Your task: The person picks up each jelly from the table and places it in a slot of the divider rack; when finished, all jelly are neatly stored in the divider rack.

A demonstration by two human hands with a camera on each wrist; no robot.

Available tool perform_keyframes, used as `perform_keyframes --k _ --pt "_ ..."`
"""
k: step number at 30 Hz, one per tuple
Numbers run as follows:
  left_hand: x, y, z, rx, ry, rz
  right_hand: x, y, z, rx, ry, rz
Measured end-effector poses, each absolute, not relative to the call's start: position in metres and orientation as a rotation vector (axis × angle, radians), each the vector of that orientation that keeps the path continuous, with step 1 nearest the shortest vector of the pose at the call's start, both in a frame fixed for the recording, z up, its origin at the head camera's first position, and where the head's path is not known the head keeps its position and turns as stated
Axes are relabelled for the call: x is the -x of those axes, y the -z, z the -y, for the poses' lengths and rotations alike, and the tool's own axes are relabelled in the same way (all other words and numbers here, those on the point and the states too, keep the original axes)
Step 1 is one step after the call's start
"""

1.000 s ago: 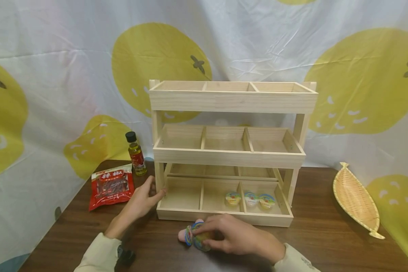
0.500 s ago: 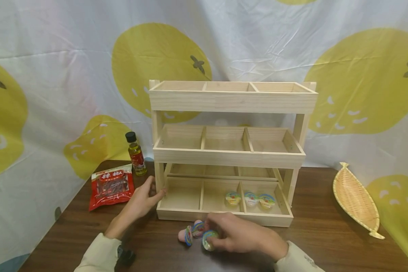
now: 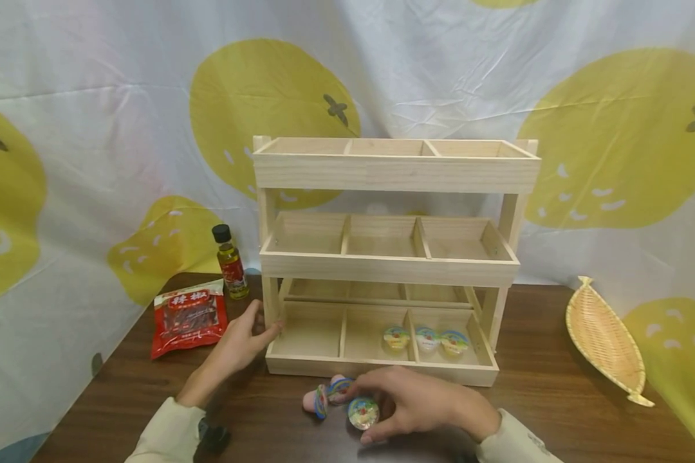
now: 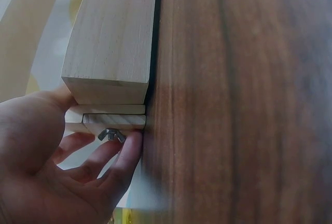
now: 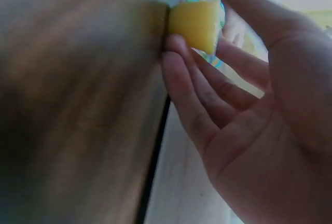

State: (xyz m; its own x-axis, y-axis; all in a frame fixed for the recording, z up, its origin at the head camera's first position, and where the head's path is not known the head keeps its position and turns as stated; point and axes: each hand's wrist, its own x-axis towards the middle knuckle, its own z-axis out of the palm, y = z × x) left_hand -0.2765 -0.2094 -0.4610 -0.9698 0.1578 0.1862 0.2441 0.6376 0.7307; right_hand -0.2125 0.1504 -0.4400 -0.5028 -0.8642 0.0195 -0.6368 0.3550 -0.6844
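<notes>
My left hand (image 3: 240, 344) grips the lower left side of a three-tier wooden rack (image 3: 396, 173). In the left wrist view, its fingers (image 4: 127, 164) curl round the wood beside a metal wing nut (image 4: 111, 134). My right hand (image 3: 414, 402) is around a yellow jelly cup (image 3: 363, 413) that stands lid up on the table, thumb and forefinger spread apart. The right wrist view shows the cup beside the fingertips (image 5: 176, 71); whether they touch is unclear. Two pink jelly cups, one tipped on its side (image 3: 315, 402) and one partly covered (image 3: 340, 388), lie left of it.
Several jelly cups sit in the bottom tier: a yellow one (image 3: 396, 338) in the middle compartment, a white (image 3: 427, 339) and another yellow (image 3: 454, 342) in the right. A red chili packet (image 3: 189, 318) and an oil bottle (image 3: 231, 263) stand left, a woven basket (image 3: 605, 341) right.
My right hand has loosened from the yellow jelly cup, which now stands upright slightly right of the pink ones. Its thumb has spread toward the front. The left hand stays on the rack.
</notes>
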Motion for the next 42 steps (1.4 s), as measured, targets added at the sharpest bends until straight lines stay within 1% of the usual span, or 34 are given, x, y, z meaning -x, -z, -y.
perform_keyframes --k 11,18,24,29,36,42 --pt "0.276 0.46 0.21 0.329 1.248 2.751 0.212 0.446 -0.156 1.271 0.969 -2.377" --pt "0.276 0.462 0.21 0.33 1.252 2.751 0.218 0.442 -0.157 1.258 1.07 -2.517" --pt "0.276 0.462 0.21 0.333 1.26 2.748 0.228 0.429 -0.157 1.253 1.138 -2.677" --pt "0.276 0.462 0.21 0.335 1.274 2.742 0.242 0.423 -0.154 1.193 1.179 -2.767" --pt "0.276 0.462 0.21 0.335 1.268 2.744 0.256 0.425 -0.148 1.109 1.077 -2.904" --pt "0.276 0.461 0.21 0.328 1.279 2.744 0.268 0.431 -0.143 1.139 0.96 -2.991"
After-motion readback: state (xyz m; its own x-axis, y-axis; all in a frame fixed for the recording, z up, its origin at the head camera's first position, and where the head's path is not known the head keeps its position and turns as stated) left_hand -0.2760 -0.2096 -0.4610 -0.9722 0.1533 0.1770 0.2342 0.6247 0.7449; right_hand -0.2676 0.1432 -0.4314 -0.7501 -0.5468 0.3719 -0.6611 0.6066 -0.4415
